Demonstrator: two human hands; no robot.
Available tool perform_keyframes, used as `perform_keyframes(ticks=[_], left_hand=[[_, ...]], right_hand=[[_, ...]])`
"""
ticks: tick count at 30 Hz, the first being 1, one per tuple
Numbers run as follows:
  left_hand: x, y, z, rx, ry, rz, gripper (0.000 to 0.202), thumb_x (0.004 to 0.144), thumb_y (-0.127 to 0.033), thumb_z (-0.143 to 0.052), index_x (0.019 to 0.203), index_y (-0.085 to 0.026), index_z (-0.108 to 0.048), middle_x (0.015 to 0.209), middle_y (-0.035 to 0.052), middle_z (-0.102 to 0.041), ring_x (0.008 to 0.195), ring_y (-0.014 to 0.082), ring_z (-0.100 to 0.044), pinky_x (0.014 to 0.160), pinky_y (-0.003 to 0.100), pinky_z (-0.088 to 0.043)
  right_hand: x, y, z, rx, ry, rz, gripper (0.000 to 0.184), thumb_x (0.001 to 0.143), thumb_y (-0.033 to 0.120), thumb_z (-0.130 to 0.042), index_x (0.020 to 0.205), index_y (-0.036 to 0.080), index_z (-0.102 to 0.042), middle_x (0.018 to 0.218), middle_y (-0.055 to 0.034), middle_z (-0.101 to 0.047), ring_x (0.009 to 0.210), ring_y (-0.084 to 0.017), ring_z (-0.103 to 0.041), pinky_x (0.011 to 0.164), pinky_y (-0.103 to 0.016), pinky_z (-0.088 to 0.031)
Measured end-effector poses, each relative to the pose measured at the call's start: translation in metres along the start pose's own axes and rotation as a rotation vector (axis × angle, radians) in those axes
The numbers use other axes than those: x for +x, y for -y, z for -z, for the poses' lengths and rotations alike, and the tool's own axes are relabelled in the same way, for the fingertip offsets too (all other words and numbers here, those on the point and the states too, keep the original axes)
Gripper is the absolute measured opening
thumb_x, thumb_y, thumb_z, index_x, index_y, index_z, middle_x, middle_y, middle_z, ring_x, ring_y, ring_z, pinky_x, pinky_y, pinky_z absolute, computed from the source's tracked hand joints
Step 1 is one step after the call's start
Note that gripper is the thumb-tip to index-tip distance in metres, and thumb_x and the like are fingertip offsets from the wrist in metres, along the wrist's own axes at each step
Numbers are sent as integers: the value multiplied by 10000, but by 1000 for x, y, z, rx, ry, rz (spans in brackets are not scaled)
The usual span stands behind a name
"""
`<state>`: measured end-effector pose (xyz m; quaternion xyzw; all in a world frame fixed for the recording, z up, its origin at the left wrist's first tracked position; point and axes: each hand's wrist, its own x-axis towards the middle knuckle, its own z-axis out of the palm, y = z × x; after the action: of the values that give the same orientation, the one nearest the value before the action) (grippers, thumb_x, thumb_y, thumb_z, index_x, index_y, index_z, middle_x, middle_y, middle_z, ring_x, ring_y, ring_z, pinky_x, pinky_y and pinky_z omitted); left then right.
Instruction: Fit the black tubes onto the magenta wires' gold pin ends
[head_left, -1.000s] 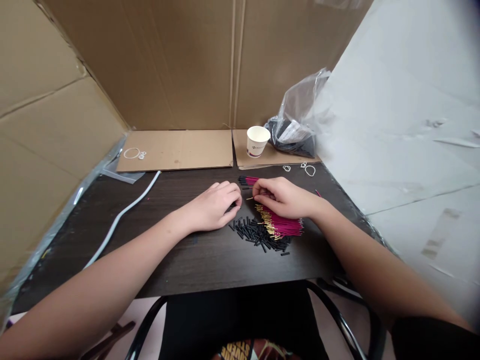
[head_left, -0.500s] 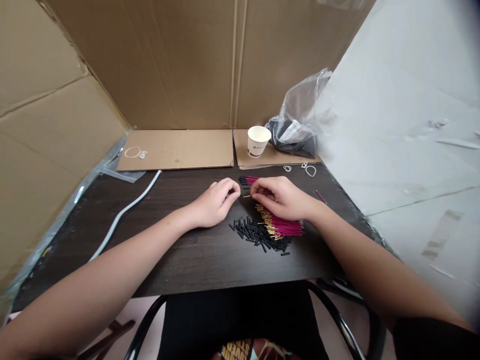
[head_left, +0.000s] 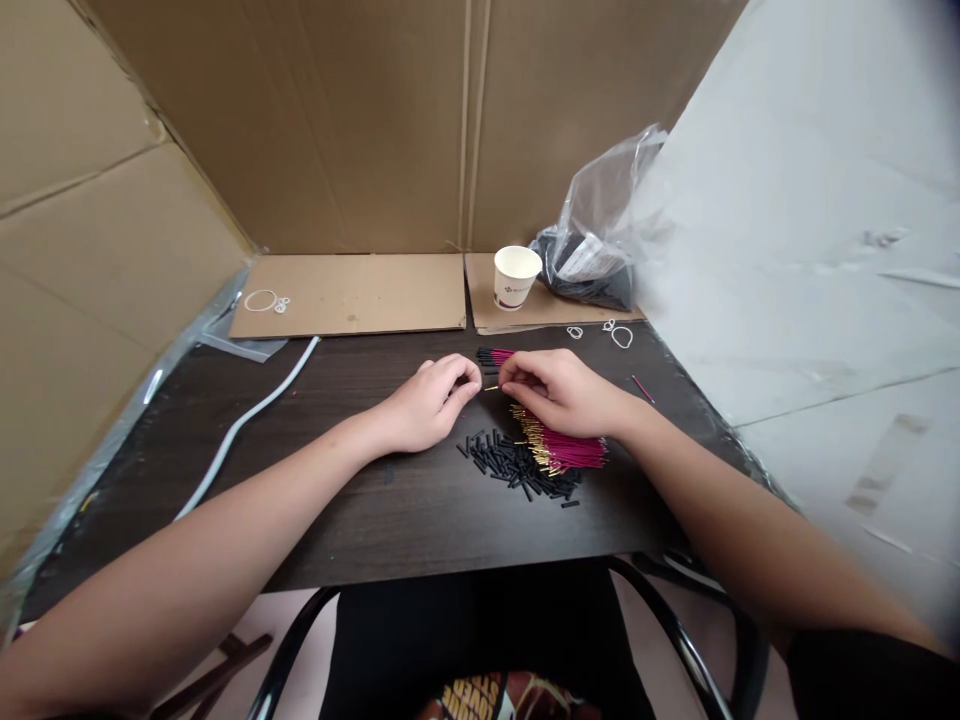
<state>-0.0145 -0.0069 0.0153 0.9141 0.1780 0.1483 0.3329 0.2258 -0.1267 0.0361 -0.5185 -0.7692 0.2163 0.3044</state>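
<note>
My right hand (head_left: pixel 562 390) pinches a wire whose thin gold-coloured metal tip (head_left: pixel 491 388) sticks out to the left, toward the other hand. Thumb and forefinger of my left hand (head_left: pixel 429 405) are pressed together just left of that tip; whatever they may hold is hidden. Below my right hand lies a bundle of magenta wires (head_left: pixel 577 452), their gold-coloured ends facing left. Short black tubes (head_left: pixel 517 468) are heaped beside and partly under that bundle. Behind my right hand, partly covered by it, are magenta wires with black tubes on their ends (head_left: pixel 493 356).
A paper cup (head_left: pixel 516 280) and a clear plastic bag of black pieces (head_left: pixel 589 270) stand on cardboard at the back. Rubber bands (head_left: pixel 621 337) and a single magenta wire (head_left: pixel 643 389) lie to the right. A pale blue tube (head_left: pixel 247 420) runs along the left.
The gold-coloured tip and my fingers have come very slightly closer together. The view has shifted a little; both hands keep nearly the same pose.
</note>
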Motion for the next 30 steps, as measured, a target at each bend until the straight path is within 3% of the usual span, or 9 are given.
perform_keyframes(ticks=[4,10,15,24,30], left_hand=[[0,-2,0,-11,0,5,245,1141,-395,-467,1039,-225,-611,1052,64,-738,943,257,-644,1026,487,-489],[0,-6,-2,-125,-41,73,232,1114,-403,-558,1027,-217,-667,948,37,-739,858,225,-647,823,380,-509],[1,-6,-3,-258,-95,154,239,1086,-407,-622,1022,-197,-715,998,47,-768,902,217,-661,830,368,-507],[5,-6,-5,-445,-133,193,239,1020,-393,-711,981,-161,-756,902,57,-768,803,186,-642,824,355,-531],[5,-8,-7,-449,-175,192,205,994,-362,-736,958,-164,-774,880,54,-778,779,181,-650,813,347,-552]], right_hand=[[0,-1,-1,-1,-9,11,99,1081,225,-597,1045,193,-684,848,-10,-694,719,-153,-583,702,-316,-462],[0,-1,-4,-17,-53,2,107,1080,243,-611,1028,201,-694,851,-22,-724,718,-162,-615,710,-324,-474],[0,-1,-10,-61,-128,10,107,1077,260,-642,1014,203,-708,871,-33,-743,730,-163,-633,728,-321,-482],[2,-2,-17,-71,-207,132,90,1079,210,-648,1014,192,-708,847,-22,-720,717,-141,-596,691,-289,-465],[2,-1,-19,-5,-189,37,130,1080,263,-646,994,192,-714,810,-16,-726,685,-141,-594,679,-295,-465]])
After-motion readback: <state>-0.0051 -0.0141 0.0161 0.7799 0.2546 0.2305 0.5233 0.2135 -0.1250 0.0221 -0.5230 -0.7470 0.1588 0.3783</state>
